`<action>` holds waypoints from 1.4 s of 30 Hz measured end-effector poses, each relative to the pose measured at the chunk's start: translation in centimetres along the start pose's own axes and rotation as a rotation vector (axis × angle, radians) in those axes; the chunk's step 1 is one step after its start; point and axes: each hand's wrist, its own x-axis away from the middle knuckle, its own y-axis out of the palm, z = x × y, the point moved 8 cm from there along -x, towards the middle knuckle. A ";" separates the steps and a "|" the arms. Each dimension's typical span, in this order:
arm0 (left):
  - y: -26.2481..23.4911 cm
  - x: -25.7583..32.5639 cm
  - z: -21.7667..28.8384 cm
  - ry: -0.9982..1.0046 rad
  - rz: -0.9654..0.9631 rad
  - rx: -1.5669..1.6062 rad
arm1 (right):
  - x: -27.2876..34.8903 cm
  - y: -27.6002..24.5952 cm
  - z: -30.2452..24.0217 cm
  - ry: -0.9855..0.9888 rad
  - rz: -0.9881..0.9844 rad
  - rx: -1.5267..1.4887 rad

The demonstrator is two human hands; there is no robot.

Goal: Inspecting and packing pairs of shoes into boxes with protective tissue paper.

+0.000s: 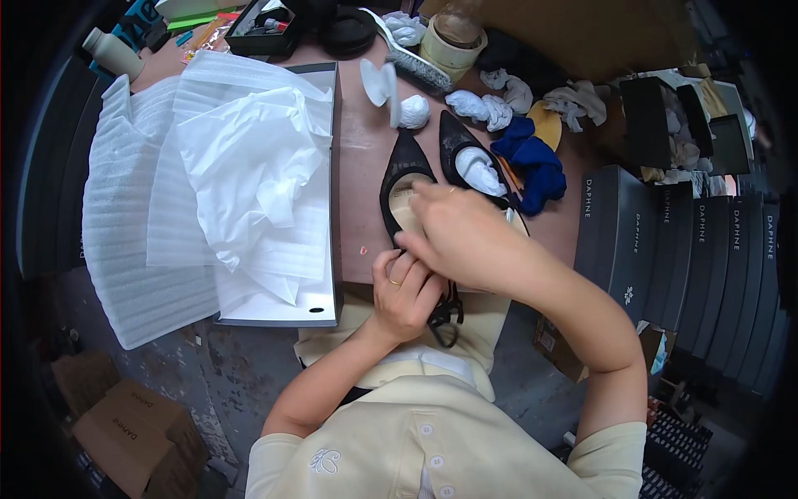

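A black pointed shoe point(405, 154) with a beige insole lies on the pink tabletop, its toe away from me. My left hand point(406, 295) is closed around its heel end, the fingers curled. Over the insole, my right hand point(465, 229) grips the shoe's side with bent fingers, its thumb down by the heel. Black straps point(447, 320) hang below my hands at the table's front edge. Just to the right lies a second black shoe point(455, 137), with a wad of white paper point(480, 172) in its opening. My right hand and forearm cover part of both shoes.
At left, an open shoe box point(335, 191) holds white tissue paper point(249, 166), with foam sheeting point(125, 216) beside it. Behind the shoes are crumpled paper, a brush point(420, 71) and a tape roll point(453, 50). A blue cloth point(532, 166) and several dark boxes point(611, 241) stand right.
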 end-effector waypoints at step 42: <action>1.5 -9.3 4.2 -0.212 -0.224 0.267 | 2.3 -1.2 12.3 0.021 0.045 -0.298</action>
